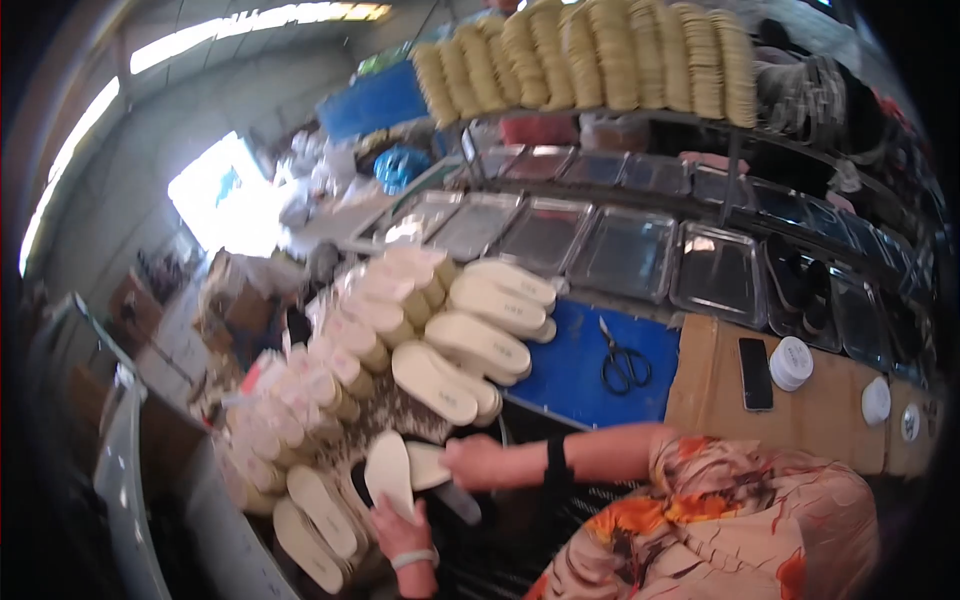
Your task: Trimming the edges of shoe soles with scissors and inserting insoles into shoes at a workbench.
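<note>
My left hand (402,532), a white band on its wrist, grips the heel end of a cream insole (388,468) that is tilted upward. My right hand (474,463) pinches the edge of a second cream insole (428,468), partly behind the first. Dark material shows around and beneath the two; what it is I cannot make out. Beside my left hand lie stacked cream insoles (312,540) with small dark print. Beyond my hands, more insole stacks (440,385) lie in pairs, and rows of pale pinkish insole stacks (330,375) stand to the left.
Black-handled scissors (624,368) lie on a blue board (570,385). On cardboard (705,400) at the right are a phone (757,374) and white round tubs (791,363). Metal trays (625,252) line the bench behind, under a shelf of upright tan insole stacks (610,55).
</note>
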Available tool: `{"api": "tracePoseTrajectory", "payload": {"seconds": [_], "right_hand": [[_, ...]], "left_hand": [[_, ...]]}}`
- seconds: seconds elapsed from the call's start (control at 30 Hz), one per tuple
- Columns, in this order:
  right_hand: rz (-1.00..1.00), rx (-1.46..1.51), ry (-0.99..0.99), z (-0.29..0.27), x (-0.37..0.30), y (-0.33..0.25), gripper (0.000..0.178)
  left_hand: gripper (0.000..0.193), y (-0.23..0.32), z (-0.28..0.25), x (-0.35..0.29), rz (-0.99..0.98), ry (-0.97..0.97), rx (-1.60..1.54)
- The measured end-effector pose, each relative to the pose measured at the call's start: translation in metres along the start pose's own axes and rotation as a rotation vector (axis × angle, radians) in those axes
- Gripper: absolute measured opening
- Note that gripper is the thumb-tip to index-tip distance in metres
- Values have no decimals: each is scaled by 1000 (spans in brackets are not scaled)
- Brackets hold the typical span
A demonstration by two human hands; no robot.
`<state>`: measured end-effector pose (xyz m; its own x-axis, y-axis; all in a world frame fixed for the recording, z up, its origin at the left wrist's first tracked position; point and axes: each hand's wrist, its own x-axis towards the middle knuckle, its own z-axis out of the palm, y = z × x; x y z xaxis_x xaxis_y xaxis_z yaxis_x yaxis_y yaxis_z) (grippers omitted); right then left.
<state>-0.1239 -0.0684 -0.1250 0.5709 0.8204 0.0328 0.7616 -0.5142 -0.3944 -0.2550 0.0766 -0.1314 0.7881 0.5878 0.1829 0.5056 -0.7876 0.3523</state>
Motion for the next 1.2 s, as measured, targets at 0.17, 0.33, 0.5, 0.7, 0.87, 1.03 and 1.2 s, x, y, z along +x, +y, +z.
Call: {"api": "tracePoseTrajectory", "payload": {"seconds": [0.17, 0.33, 0.5, 0.7, 0.87, 1.03, 1.2], "right_hand": [[37, 586, -113, -63, -39, 44, 23], [617, 1664, -740, -76, -66, 21, 15], [709, 1785, -702, -44, -51, 8, 23], [-172, 2, -452, -28, -19, -36, 20], [-375, -280, -419, -22, -2, -43, 12], [-233, -399, -576, -16, 13, -62, 16], [-43, -336, -413, 23, 36, -47, 13]], "left_hand": [[24, -19, -47, -14, 36, -192, -584], [22, -25, -96, -58, -561, -657, -1186], [31, -35, -69, -20, -541, -837, -1164], [26, 19, -25, -1, 306, -564, -54], [26, -8, -34, 11, 85, -717, -89], [18, -3, -21, 13, 304, -588, 111], [16, 8, 13, 41, 94, -597, 469]]}}
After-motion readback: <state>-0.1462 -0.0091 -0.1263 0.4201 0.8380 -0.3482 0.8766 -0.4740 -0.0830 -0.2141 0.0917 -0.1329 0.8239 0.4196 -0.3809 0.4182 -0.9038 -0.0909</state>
